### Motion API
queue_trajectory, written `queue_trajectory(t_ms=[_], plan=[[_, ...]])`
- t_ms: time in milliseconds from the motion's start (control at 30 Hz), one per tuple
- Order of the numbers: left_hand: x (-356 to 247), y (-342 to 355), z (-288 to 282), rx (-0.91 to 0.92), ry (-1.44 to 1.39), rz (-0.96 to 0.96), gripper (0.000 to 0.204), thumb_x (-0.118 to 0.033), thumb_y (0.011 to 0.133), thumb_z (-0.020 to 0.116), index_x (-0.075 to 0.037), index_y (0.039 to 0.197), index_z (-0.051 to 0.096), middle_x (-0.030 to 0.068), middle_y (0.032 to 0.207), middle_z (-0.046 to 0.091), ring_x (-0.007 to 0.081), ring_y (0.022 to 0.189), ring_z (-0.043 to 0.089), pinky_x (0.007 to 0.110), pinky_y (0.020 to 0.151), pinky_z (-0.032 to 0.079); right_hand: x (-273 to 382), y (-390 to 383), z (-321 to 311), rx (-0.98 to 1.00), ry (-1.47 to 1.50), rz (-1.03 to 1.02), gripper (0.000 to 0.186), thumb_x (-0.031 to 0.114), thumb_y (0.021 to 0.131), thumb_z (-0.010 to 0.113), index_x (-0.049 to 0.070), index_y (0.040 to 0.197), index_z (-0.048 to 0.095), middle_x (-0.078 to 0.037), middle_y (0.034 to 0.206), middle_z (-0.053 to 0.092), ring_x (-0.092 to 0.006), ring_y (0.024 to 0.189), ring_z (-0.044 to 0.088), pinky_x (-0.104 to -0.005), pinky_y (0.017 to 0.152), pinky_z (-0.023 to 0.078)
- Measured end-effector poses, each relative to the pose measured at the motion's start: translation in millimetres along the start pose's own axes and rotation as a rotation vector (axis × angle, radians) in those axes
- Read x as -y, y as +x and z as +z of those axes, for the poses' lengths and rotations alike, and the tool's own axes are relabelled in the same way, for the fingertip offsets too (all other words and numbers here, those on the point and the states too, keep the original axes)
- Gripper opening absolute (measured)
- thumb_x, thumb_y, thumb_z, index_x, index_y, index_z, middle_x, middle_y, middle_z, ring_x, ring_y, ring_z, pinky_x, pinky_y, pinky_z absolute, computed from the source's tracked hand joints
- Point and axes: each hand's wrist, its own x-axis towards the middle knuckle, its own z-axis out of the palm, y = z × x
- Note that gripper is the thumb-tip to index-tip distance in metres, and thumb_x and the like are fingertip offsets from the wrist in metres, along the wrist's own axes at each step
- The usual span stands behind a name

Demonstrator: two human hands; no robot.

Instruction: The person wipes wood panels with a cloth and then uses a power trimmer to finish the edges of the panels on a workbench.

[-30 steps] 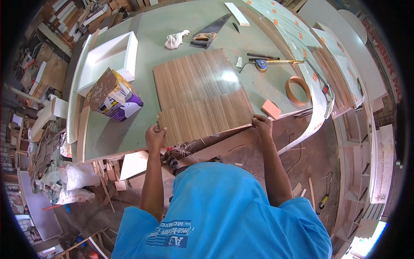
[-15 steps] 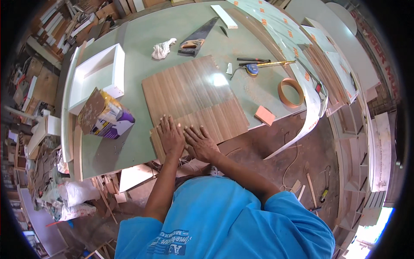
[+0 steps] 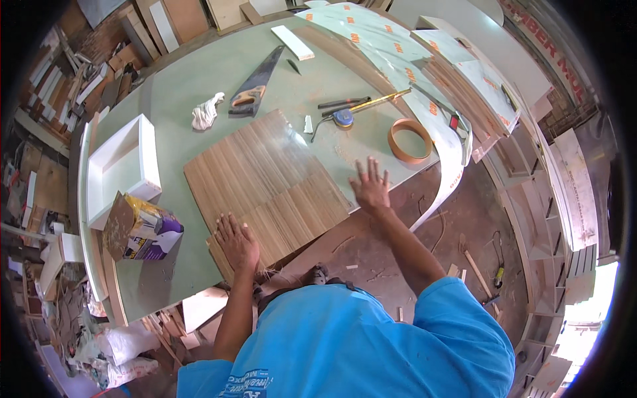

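Note:
My left hand (image 3: 236, 244) lies flat with fingers spread on the lower left of the wood-grain boards (image 3: 265, 169), near their front edge. My right hand (image 3: 371, 186) has its fingers spread just past their right edge, over the green bench top (image 3: 162, 99); the orange block seen earlier is not visible, and the hand covers that area. A roll of brown edging (image 3: 409, 140) is right of it. Farther back lie a tape measure (image 3: 343, 118), long-handled pliers (image 3: 338, 103), a handsaw (image 3: 254, 83) and a white rag (image 3: 206, 111).
A white open box (image 3: 123, 166) and a worn purple carton (image 3: 142, 225) stand at the left. A white strip (image 3: 292, 42) lies at the back. Clear-coated sheets and panels (image 3: 484, 86) line the right. Offcuts and white sacks (image 3: 126, 345) crowd the lower-left floor.
My hands went from gripping the board's front edge to lying flat on it. Then my right hand moved right, off the board. The view has turned, shifting the scene leftward.

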Motion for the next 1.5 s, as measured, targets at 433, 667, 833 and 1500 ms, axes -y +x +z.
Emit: queue_trajectory(t_ms=[433, 667, 833, 1500], plan=[[25, -11, -18, -0.146, -0.235, -0.060, 0.057, -0.026, 0.100, 0.053, 0.001, 0.149, 0.040, 0.0235, 0.160, 0.029, 0.0391, 0.150, 0.025, 0.053, 0.123, 0.021, 1, -42, 4, -0.394, 0.555, 0.084, 0.043, 0.019, 0.091, 0.069, 0.008, 0.132, 0.060, -0.022, 0.144, 0.051, -0.0421, 0.132, 0.050, -0.0499, 0.108, 0.044], [126, -60, -33, -0.483, -0.502, -0.258, 0.033, -0.011, 0.092, 0.064, 0.000, 0.123, 0.062, 0.0242, 0.131, 0.056, 0.0411, 0.123, 0.056, 0.049, 0.103, 0.046, 91, -71, -2, -0.366, 0.558, -0.130, 0.039, 0.009, 0.091, 0.063, 0.005, 0.130, 0.058, -0.024, 0.137, 0.054, -0.0426, 0.125, 0.054, -0.0498, 0.103, 0.046], [173, -44, -52, -0.401, -0.668, -0.268, 0.021, -0.012, 0.092, 0.065, -0.002, 0.110, 0.066, 0.0171, 0.107, 0.065, 0.0365, 0.100, 0.066, 0.043, 0.082, 0.054, 167, -81, -13, -0.273, 0.643, -0.249, 0.039, 0.009, 0.090, 0.064, 0.005, 0.129, 0.057, -0.025, 0.136, 0.054, -0.0431, 0.123, 0.056, -0.0490, 0.098, 0.050], [51, 305, -21, -0.069, -0.674, -0.113, 0.055, -0.019, 0.084, 0.070, 0.003, 0.130, 0.051, 0.0318, 0.132, 0.044, 0.0458, 0.110, 0.062, 0.052, 0.088, 0.056, 191, -422, 7, -0.263, 0.251, 0.901, 0.026, 0.012, 0.083, 0.066, 0.003, 0.107, 0.066, -0.022, 0.121, 0.061, -0.0346, 0.107, 0.062, -0.0473, 0.088, 0.053]])
